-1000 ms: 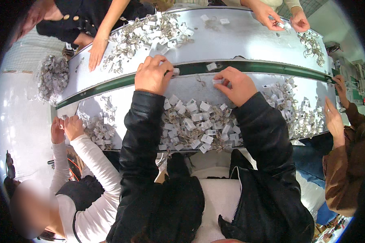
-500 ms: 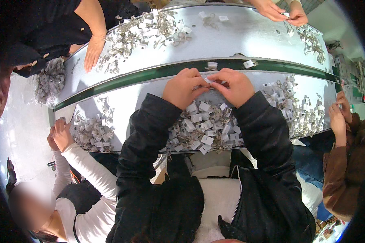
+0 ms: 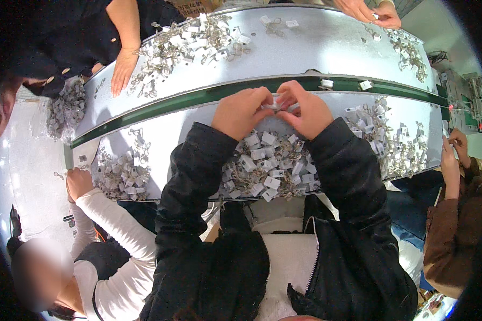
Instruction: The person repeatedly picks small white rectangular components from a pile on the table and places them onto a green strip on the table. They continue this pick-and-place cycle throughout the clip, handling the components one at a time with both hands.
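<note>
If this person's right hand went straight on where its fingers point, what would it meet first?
The right hand would likely meet the white piece between the two hands first, then the left hand. Whether it already touches the piece is hard to tell.

Heap (image 3: pixel 270 167) on near table (image 3: pixel 163 140), belt (image 3: pixel 163 116) behind it, far table (image 3: pixel 305 45) beyond.

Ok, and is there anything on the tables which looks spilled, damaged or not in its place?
Nothing looks clearly spilled or damaged. The near heap is jumbled, but so are the others. Slightly odd: beyond the green strip, two small white pieces lie apart from the large far heap.
</note>
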The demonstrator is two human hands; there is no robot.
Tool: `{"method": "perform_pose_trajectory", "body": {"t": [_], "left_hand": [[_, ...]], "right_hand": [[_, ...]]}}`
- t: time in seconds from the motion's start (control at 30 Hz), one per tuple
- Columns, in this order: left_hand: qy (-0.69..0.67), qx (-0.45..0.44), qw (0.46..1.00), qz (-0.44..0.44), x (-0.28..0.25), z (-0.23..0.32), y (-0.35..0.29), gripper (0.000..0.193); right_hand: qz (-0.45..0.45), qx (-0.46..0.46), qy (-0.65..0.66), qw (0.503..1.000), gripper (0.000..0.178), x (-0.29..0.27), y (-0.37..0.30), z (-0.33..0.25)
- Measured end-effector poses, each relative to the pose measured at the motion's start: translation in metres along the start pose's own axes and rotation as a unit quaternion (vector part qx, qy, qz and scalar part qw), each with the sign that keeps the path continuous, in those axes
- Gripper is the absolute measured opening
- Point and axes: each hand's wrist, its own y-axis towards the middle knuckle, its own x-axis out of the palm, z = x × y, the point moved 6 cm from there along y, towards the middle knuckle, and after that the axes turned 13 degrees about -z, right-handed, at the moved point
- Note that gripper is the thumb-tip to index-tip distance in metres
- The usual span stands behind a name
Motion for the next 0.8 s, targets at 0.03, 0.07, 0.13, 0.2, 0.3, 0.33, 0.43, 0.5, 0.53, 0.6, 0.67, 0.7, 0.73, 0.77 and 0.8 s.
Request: {"method": "perform_pose_trajectory", "body": {"t": [0.03, 0.07, 0.13, 0.2, 0.3, 0.33, 0.43, 0.5, 0.53, 0.6, 0.67, 0.7, 0.73, 0.77, 0.8], "left_hand": [[0.032, 0.012, 0.999, 0.019, -0.003, 0.000, -0.001, 0.019], [0.074, -0.017, 0.996, 0.043, -0.010, -0.007, -0.003, 0.017], [0.147, -0.065, 0.983, 0.085, -0.026, -0.018, -0.006, 0.013], [0.167, -0.065, 0.981, 0.072, -0.031, -0.019, -0.006, 0.015], [0.150, 0.008, 0.984, 0.101, -0.036, 0.000, -0.010, 0.016], [0.134, 0.048, 0.984, 0.105, -0.036, 0.009, -0.013, 0.016], [-0.201, 0.055, 0.966, -0.151, -0.008, 0.016, -0.015, 0.019], [-0.210, 0.037, 0.961, -0.179, -0.001, 0.017, -0.014, 0.020], [-0.198, 0.039, 0.964, -0.172, 0.000, 0.016, -0.013, 0.019], [-0.216, 0.030, 0.963, -0.160, 0.002, 0.009, -0.012, 0.017], [-0.270, -0.007, 0.950, -0.159, 0.005, -0.003, -0.012, 0.016], [-0.324, -0.018, 0.937, -0.130, 0.005, -0.010, -0.012, 0.015], [-0.376, -0.043, 0.919, -0.107, 0.006, -0.018, -0.012, 0.015], [-0.425, -0.066, 0.899, -0.084, 0.007, -0.026, -0.011, 0.014], [-0.417, -0.078, 0.903, -0.072, 0.008, -0.031, -0.011, 0.013]], "right_hand": [[-0.016, -0.044, -0.062, 0.997, 0.035, -0.001, -0.001, -0.008], [-0.039, -0.110, -0.122, 0.986, 0.037, -0.001, -0.005, -0.017], [-0.180, -0.125, -0.131, 0.967, 0.039, 0.015, -0.007, -0.018], [-0.183, -0.152, -0.128, 0.963, 0.033, 0.018, -0.008, -0.018], [-0.176, -0.157, -0.160, 0.959, 0.026, 0.024, -0.004, -0.012], [-0.164, -0.174, -0.168, 0.956, 0.023, 0.023, -0.004, -0.012], [-0.131, -0.074, -0.147, 0.978, 0.015, 0.014, -0.003, 0.004], [-0.117, -0.077, -0.095, 0.986, 0.014, 0.007, -0.005, 0.003], [-0.114, -0.059, -0.067, 0.989, 0.014, 0.004, -0.005, 0.005], [-0.126, 0.008, 0.028, 0.992, 0.016, 0.001, -0.006, 0.009], [-0.111, 0.049, 0.073, 0.990, 0.020, -0.002, -0.004, 0.010], [-0.092, 0.052, 0.069, 0.992, 0.022, -0.005, -0.003, 0.008], [-0.063, 0.062, 0.056, 0.995, 0.024, -0.007, -0.002, 0.008], [-0.045, 0.035, 0.046, 0.997, 0.025, -0.008, 0.000, 0.004], [-0.017, 0.013, 0.028, 0.999, 0.026, -0.008, 0.000, 0.000]]}}
